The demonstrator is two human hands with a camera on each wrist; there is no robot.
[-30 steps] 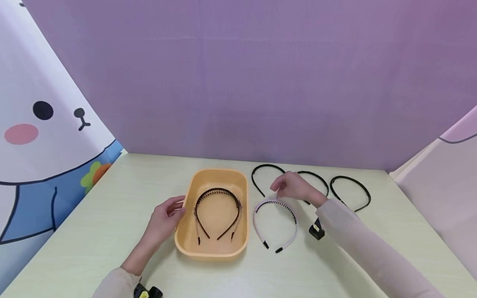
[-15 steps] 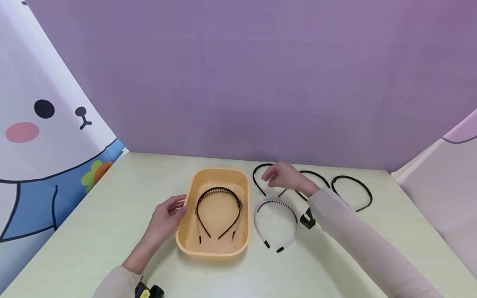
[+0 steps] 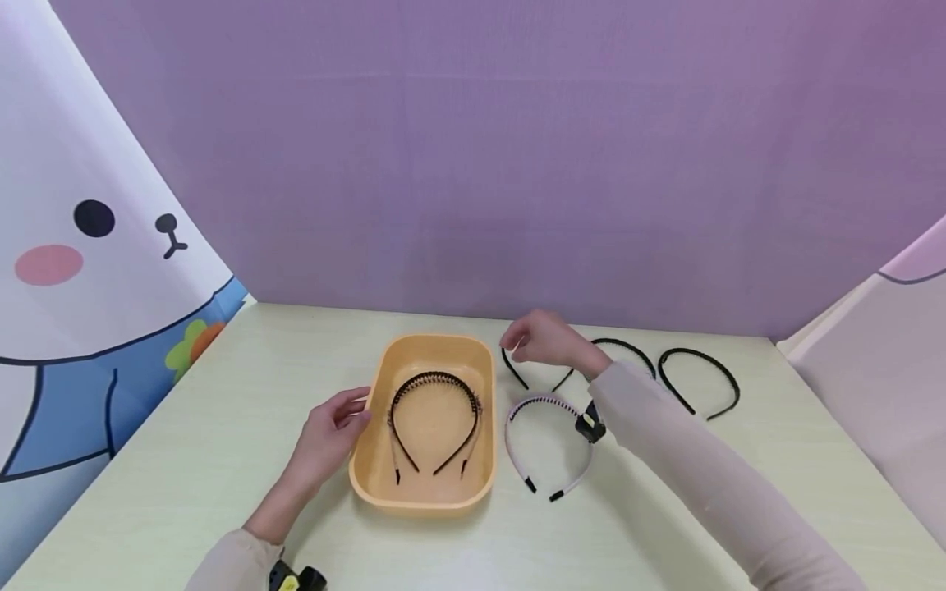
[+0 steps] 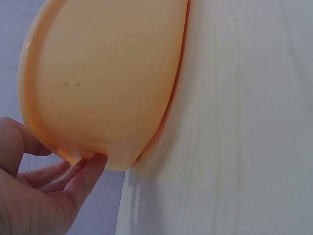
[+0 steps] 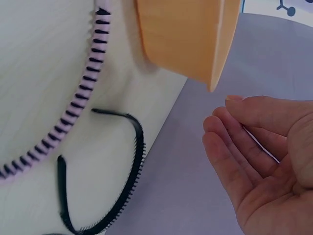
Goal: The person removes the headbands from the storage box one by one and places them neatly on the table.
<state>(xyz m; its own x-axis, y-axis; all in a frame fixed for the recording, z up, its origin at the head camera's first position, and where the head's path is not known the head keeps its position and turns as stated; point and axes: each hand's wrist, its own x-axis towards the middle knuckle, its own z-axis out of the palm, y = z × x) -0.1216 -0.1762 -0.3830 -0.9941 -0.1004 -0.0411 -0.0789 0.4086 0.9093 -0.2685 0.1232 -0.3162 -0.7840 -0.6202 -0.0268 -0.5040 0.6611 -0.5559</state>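
In the head view, my left hand (image 3: 328,431) holds the left wall of a yellow-orange plastic basket (image 3: 420,506), thumb at the rim. The left wrist view has its fingers against the outer wall. A black toothed headband (image 3: 399,443) lies in the basket with light-armed headband parts showing under it. My right hand (image 3: 547,338) hovers above a black headband (image 3: 515,373) at the back and hides part of its arch. In the right wrist view its fingers are loosely bent with nothing between them. A lilac headband (image 3: 510,443) with black teeth lies between basket and right forearm.
Two more black headbands lie at the back right: one (image 3: 628,345) partly behind the right sleeve, another (image 3: 713,358) farther right. A purple cloth (image 3: 473,164) stands behind the pale table (image 3: 185,460). A printed cartoon panel (image 3: 96,328) is on the left.
My right hand has moved left and farther back, from between the back headbands to above the leftmost one. The left hand and basket keep their place.
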